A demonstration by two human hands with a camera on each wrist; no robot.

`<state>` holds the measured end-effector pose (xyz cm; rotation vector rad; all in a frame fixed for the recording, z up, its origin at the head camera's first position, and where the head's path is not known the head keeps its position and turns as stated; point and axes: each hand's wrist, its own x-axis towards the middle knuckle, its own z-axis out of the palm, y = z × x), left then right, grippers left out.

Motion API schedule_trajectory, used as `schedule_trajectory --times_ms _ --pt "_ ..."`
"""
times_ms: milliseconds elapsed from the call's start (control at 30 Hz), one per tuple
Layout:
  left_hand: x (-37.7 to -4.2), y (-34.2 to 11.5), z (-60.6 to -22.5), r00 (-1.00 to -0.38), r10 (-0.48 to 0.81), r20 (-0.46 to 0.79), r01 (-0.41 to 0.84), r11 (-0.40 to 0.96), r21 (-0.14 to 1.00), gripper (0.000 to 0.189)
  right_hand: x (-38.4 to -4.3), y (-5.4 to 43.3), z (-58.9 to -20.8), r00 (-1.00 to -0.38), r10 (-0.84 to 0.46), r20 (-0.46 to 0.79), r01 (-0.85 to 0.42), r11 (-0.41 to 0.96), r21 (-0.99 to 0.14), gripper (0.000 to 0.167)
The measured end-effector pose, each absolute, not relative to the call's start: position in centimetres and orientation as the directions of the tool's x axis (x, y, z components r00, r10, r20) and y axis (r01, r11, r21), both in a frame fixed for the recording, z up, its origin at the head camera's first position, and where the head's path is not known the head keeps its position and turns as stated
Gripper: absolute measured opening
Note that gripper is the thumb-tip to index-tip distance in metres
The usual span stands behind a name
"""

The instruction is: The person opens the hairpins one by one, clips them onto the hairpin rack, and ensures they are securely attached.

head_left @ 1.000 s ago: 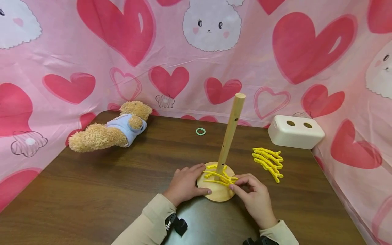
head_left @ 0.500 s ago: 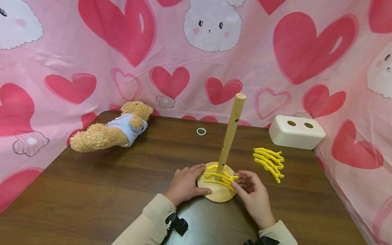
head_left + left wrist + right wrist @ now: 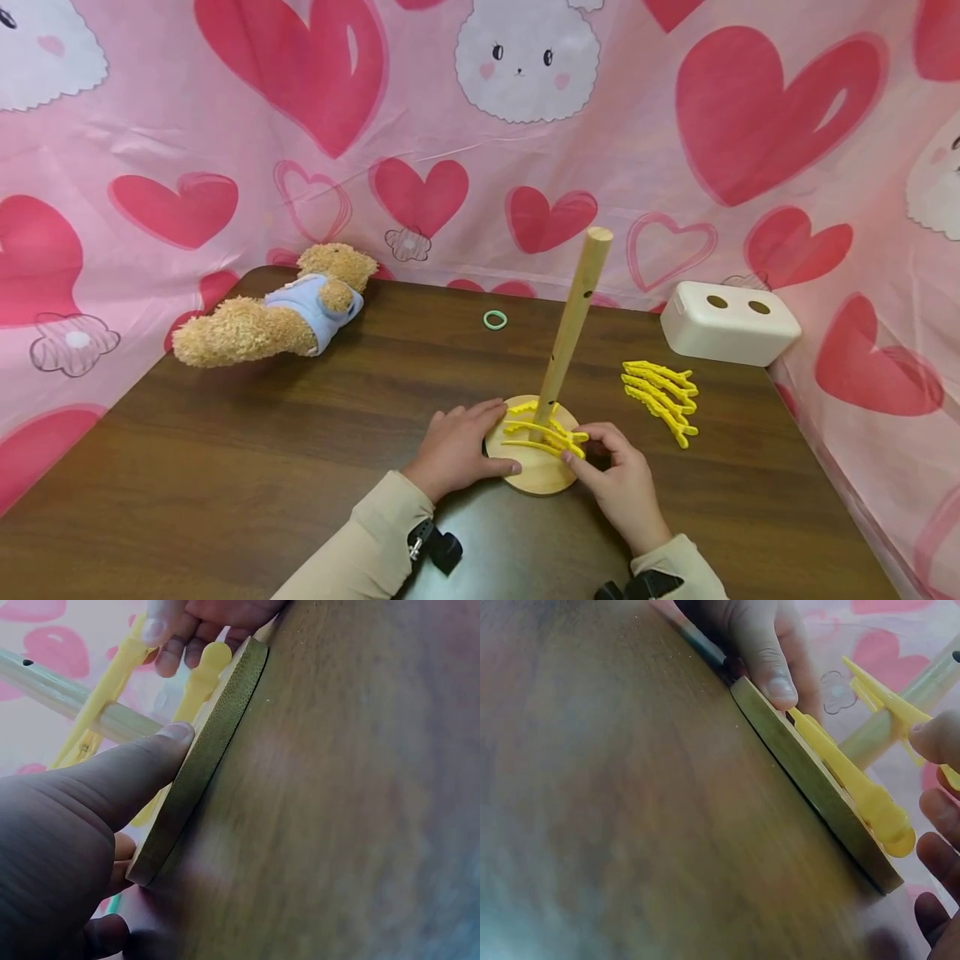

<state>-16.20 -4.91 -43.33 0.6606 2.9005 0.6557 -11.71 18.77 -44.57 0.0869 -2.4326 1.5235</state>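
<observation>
A wooden stand has a round base (image 3: 542, 481) and an upright post (image 3: 573, 329). My left hand (image 3: 461, 450) grips the base's left edge, its thumb on the near rim. Yellow toothed clips, like alligator hair clips, are at the post's foot. One clip (image 3: 885, 697) crosses the post above the base, and my right hand (image 3: 622, 483) pinches its end between thumb and fingers. A lower clip (image 3: 862, 795) lies along the base, its rounded end past the right rim. Behind the post, another yellow piece (image 3: 522, 407) is partly hidden.
Several more yellow clips (image 3: 660, 396) lie in a row to the right. Behind them stands a white box (image 3: 727, 325) with two round holes. A green ring (image 3: 495, 320) lies toward the back, and a teddy bear (image 3: 300, 312) in blue lies at the left.
My right fingers loosened from the upper clip half a second ago and now pinch its end again. The left hand keeps its hold on the base. The head view has shifted slightly.
</observation>
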Motion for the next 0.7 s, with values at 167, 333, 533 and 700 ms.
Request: schedule_trajectory --times_ms 167,333,533,700 --pt "-16.12 -4.88 -43.15 -0.901 0.433 -0.003 0.389 0.814 0.431 0.087 -11.7 18.46 -44.56 -0.948 0.099 0.301 -0.233 0.427 -0.874 0.022" --pt "-16.07 -4.88 -43.15 -0.902 0.431 -0.01 0.385 0.816 0.432 0.087 -11.53 18.34 -44.3 -0.94 0.111 0.323 -0.255 0.4 -0.88 0.02" --pt "-16.07 -4.89 -43.05 -0.903 0.429 -0.014 0.382 0.818 0.429 0.087 -11.43 18.32 -44.16 -0.946 0.123 0.299 -0.236 0.369 -0.899 0.022" --pt "-16.05 -4.87 -43.11 -0.903 0.429 -0.012 0.382 0.816 0.433 0.088 -11.43 18.43 -44.17 -0.961 0.121 0.25 -0.194 0.354 -0.915 0.024"
